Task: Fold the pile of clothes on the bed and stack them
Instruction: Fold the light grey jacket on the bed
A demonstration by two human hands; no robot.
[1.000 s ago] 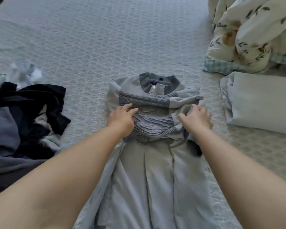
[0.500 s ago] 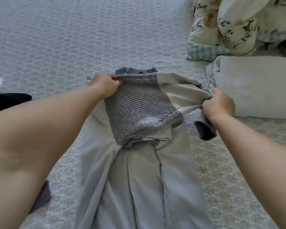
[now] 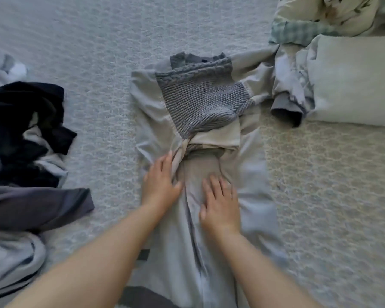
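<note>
Both hands have come down from the shoulders of the dress point(image 3: 200, 134) to its waist, and the right sleeve point(image 3: 282, 101) now lies flung out sideways. The left hand point(image 3: 160, 183) and right hand point(image 3: 219, 205) lie flat with fingers spread, pressing the skirt side by side, just below the ribbed grey top part. The sleeve's cuff touches a folded pale cloth point(image 3: 351, 83) on the right. A heap of dark clothes point(image 3: 25, 134) sits well to the left. Everything rests on a patterned grey bedspread point(image 3: 93, 41); a flowered quilt point(image 3: 333, 14) lies at the far right.
</note>
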